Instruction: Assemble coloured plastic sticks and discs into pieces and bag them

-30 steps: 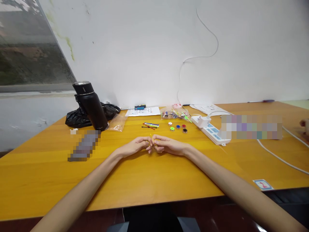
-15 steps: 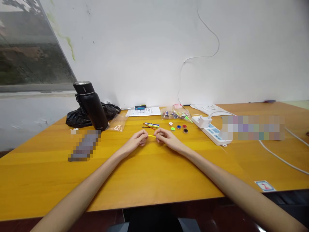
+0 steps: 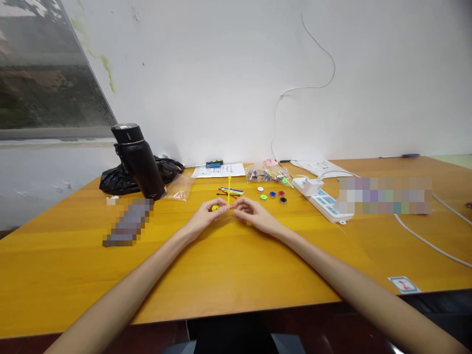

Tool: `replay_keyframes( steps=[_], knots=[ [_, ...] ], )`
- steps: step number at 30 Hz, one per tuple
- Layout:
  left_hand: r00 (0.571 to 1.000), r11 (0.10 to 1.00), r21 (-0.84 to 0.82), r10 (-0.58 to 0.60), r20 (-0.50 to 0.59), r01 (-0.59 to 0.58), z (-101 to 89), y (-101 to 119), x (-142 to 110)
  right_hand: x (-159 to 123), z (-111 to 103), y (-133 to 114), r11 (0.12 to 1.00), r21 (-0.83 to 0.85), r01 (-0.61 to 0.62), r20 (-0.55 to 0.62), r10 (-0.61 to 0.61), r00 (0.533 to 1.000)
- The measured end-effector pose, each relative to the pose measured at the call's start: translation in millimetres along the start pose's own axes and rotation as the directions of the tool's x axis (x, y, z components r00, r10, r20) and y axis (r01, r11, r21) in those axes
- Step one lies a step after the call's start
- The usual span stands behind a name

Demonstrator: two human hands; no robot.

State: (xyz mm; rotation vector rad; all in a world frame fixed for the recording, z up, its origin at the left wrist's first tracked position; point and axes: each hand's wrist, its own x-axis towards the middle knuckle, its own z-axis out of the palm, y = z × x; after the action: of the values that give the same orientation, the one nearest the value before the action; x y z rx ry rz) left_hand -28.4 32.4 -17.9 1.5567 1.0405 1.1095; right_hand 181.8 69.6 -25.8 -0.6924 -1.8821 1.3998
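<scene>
Far sheet [image 3: 236, 170]: print too small to read; near-right card [image 3: 404, 284]: red 2-like mark. My left hand [image 3: 204, 216] pinches the yellow stick [image 3: 229, 189], upright at my fingertips, yellow disc [image 3: 215, 208] tucked behind; right hand [image 3: 260, 216] at its base, can't tell if gripping.

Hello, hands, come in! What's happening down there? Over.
Left hand: curled round yellow disc. Right hand: fingertips by left's. Yellow stick: upright at both hands' fingertips; which grips it, can't tell. Close behind: coloured sticks.

Looking like a plain office or workroom
Screwdriver [image 3: 214, 163], papers [image 3: 230, 170] and power strip [image 3: 325, 201] are sitting on a wooden table [image 3: 228, 280]
</scene>
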Motion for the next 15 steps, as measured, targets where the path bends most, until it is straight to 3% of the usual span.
replay_keyframes(
  steps=[5, 15],
  knots=[
    [0.998, 0.989, -0.138, -0.056, -0.042, 0.049, 1.2, -6.8, 2.0, -2.9, 9.9, -3.7, 1.0, -0.029, -0.004, 0.075, 0.006, 0.997],
    [0.996, 0.997, -0.009, -0.078, -0.045, 0.078, 4.2, -2.7, 0.7, -0.4, 8.8, -2.9, 0.996, 0.08, -0.042, 0.01, 0.041, 0.999]
  ],
)
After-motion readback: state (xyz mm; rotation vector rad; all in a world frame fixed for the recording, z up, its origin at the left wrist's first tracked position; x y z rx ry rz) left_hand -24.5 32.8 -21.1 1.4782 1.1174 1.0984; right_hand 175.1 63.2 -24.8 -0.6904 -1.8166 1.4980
